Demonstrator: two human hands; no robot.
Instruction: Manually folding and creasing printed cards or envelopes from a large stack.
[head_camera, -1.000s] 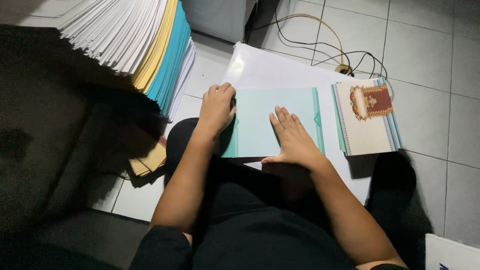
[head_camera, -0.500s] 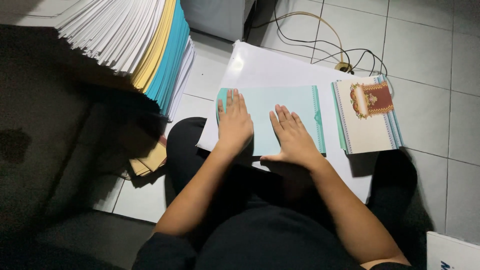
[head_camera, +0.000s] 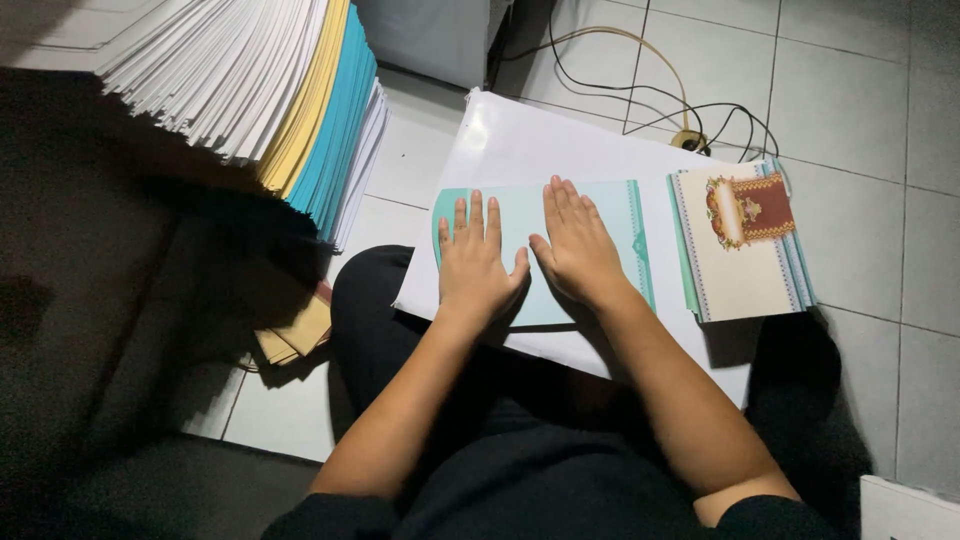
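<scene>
Both hands lie flat, fingers spread, palms down on a pale teal card (head_camera: 520, 250) that rests on a white sheet (head_camera: 520, 140) spread over the person's lap and the tiled floor (head_camera: 850, 90). The left hand (head_camera: 478, 265) presses the card's rounded left end; the right hand (head_camera: 578, 245) sits just beside it, nearer the middle, thumbs almost touching. Neither hand grips anything; both are open and pressing. The card looks thin, light and fairly stiff, like cardstock that creases sharply and could slide on the smooth sheet, so it is probably best taken by an edge or pinned flat with the palm. Just right of it lies a stack of cream cards (head_camera: 740, 250) with a red and gold ornament. At the upper left rises a tall paper pile (head_camera: 260, 90), white, yellow and teal. Cables (head_camera: 650, 100) trail across the floor behind.
</scene>
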